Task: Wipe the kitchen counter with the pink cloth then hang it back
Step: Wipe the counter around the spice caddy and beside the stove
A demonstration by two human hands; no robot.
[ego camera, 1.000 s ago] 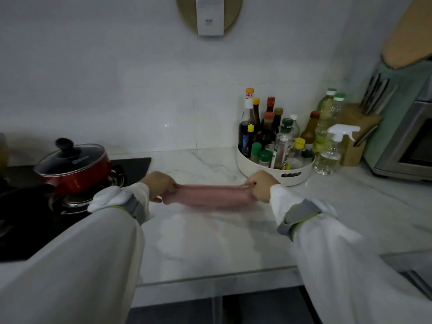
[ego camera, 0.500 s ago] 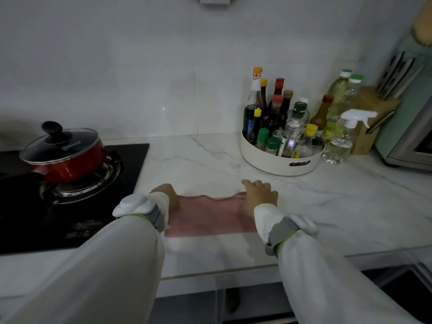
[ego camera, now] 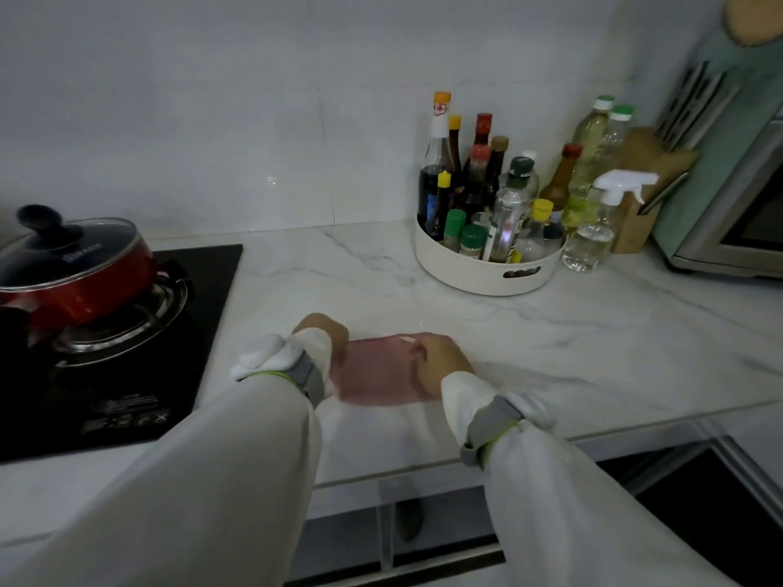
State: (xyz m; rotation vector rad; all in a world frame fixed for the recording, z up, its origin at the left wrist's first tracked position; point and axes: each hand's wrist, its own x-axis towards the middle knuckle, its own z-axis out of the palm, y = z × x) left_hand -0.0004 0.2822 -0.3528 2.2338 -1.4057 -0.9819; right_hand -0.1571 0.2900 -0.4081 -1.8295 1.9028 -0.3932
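Observation:
The pink cloth (ego camera: 377,377) lies on the white marble counter (ego camera: 572,353), close to its front edge. My left hand (ego camera: 324,332) is at the cloth's left edge; its fingers curl down onto the cloth, and my sleeve hides most of it. Over the cloth's right part sits my right hand (ego camera: 440,362), fingers bent down and holding the fabric. A small white tag shows on the cloth beside that hand. The cloth looks folded and narrow between the two hands.
A red pot with a glass lid (ego camera: 84,281) sits on the black hob (ego camera: 140,383) at the left. A white round tray of bottles (ego camera: 483,281), a spray bottle (ego camera: 593,235), a knife block (ego camera: 648,184) and an oven (ego camera: 741,222) stand at the back right.
The cloth was stretched in the air between both hands, then laid flat on the counter. Now my right hand has moved left and the cloth is narrower.

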